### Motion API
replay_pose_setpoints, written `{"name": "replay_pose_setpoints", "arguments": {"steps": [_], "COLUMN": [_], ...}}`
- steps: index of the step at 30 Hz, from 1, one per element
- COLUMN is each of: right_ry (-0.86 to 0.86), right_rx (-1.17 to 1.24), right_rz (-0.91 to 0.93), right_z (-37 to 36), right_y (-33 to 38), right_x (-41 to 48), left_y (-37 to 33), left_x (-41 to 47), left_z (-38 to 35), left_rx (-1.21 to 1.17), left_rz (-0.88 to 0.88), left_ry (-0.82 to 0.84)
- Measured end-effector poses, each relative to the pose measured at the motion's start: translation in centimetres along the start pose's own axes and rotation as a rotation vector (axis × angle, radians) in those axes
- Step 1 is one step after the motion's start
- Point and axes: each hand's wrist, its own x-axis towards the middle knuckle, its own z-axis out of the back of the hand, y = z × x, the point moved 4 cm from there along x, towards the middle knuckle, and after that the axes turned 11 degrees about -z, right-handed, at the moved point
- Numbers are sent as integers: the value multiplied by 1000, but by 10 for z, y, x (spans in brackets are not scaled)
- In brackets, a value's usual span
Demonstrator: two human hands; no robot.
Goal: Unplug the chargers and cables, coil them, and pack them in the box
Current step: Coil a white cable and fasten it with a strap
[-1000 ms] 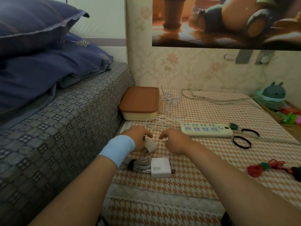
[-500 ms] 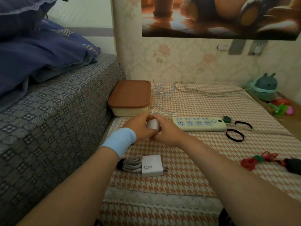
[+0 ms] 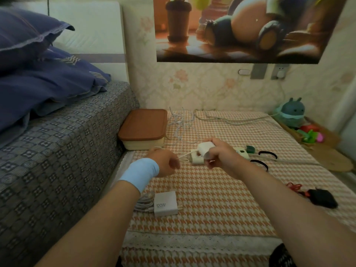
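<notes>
One white 120W charger (image 3: pixel 165 203) lies coiled on the checked mat. The right hand (image 3: pixel 219 154) grips a small white charger (image 3: pixel 206 148); the left hand (image 3: pixel 165 162) pinches its thin white cable (image 3: pixel 185 155). The brown-lidded box (image 3: pixel 143 129) is still closed.

Small white charger (image 3: pixel 205 148) gripped above power strip (image 3: pixel 196 158), 120W charger (image 3: pixel 165 203) lying flat, lidded box (image 3: pixel 143 129) behind

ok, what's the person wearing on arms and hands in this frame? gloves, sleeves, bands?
No gloves and no sleeves: both forearms are bare up to the frame edge. The left hand has a plain light-blue elastic wristband just behind it, with no visible markings. The right hand and its wrist carry nothing: no watch, ring or band is visible.
</notes>
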Motion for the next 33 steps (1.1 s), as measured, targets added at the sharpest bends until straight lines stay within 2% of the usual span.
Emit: {"name": "replay_pose_setpoints", "arguments": {"steps": [2,5,8,14,16,19,21,23,26,29,33], "right_ry": [-39,-47,19,143,167,168,135,39,-148,-194,-253], "right_rx": [-47,-386,-778,-1174,-1028,-487,-242,-197,-253,-155,-53], "right_rz": [-37,-186,-325,-418,-287,-96,-39,-9,29,47,78], "right_z": [16,31,37,22,9,-8,-13,-9,7,20,22], "right_y": [-4,-21,-38,-42,-35,-12,-3,1,9,14,16], "right_x": [-4,-11,-13,-18,-17,-13,-9,-6,-7,-7,-10], "left_y": [1,7,7,-24,-30,-39,-45,-47,-38,-24,-24], "left_x": [0,2,6,21,24,26,26,24,18,14,8], "left_z": [6,15,17,15,17,18,18,21,26,33,48], "left_rx": [178,305,239,111,152,203,132,80,155,143,182], "left_rz": [41,101,112,-26,-66,-141,-204,-221,-160,-87,-95], "left_ry": [-78,-180,-248,-350,-389,-406,-367,-360,-286,-218,-246]}}
